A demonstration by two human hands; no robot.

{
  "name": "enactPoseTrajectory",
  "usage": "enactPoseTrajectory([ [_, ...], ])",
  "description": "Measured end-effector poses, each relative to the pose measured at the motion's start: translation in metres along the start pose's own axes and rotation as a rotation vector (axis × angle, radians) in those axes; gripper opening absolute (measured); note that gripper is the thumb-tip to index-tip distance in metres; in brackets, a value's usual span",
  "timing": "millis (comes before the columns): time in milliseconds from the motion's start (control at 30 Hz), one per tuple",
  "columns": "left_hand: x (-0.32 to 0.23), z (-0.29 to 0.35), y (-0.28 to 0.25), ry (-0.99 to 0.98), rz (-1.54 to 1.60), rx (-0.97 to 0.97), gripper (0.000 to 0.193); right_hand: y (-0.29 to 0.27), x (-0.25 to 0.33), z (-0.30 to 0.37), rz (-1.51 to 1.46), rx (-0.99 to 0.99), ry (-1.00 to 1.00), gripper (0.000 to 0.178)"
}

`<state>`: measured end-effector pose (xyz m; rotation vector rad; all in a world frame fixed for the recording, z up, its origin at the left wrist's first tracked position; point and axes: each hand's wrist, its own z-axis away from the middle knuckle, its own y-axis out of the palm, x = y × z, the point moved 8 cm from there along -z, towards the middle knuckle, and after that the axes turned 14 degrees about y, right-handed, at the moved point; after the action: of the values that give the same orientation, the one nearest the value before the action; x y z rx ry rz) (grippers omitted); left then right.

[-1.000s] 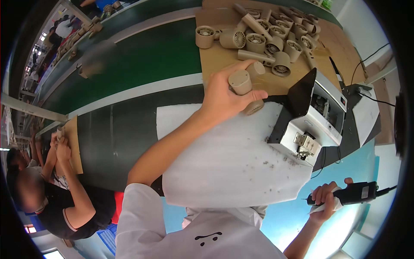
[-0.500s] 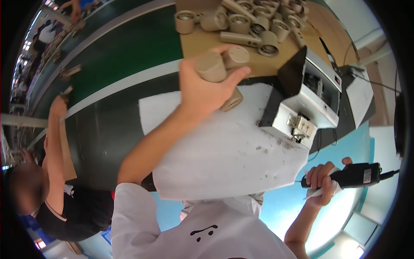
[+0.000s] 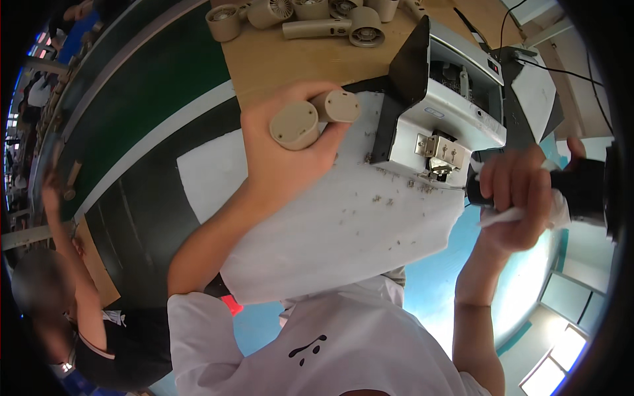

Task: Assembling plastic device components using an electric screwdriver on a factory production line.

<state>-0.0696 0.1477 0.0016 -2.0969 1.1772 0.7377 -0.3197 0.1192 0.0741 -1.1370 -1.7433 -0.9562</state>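
1. Bright, even daylight fills the scene; a window at lower right glares white.
2. Shadows are soft and faint.
3. Fisheye distortion bends straight edges, with a black rim around the picture.
4. The centre is sharp; the edges look smeared.

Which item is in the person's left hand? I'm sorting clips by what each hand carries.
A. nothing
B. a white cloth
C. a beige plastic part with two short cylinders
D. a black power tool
C: the left hand grips the beige plastic part with two short cylinders, raised above the white sheet; the black power tool is in the right hand.
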Motion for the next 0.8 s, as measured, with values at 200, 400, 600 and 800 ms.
enactPoseTrajectory([
  [200, -0.014, 0.000, 0.001, 0.172, -0.077, 0.007, 0.025, -0.003, -0.030, -0.013, 0.145, -0.117, 0.071, 0.059],
  [400, -0.011, -0.002, 0.003, -0.035, 0.093, 0.007, 0.033, 0.009, -0.034, -0.014, 0.171, -0.108, 0.077, 0.055],
  [600, -0.005, 0.005, 0.000, -0.001, 0.098, -0.132, 0.032, 0.003, -0.040, -0.016, 0.207, -0.073, 0.080, 0.047],
  [800, -0.012, 0.001, -0.004, 0.265, -0.043, -0.239, 0.031, 0.000, -0.042, -0.015, 0.266, -0.052, 0.065, 0.046],
])
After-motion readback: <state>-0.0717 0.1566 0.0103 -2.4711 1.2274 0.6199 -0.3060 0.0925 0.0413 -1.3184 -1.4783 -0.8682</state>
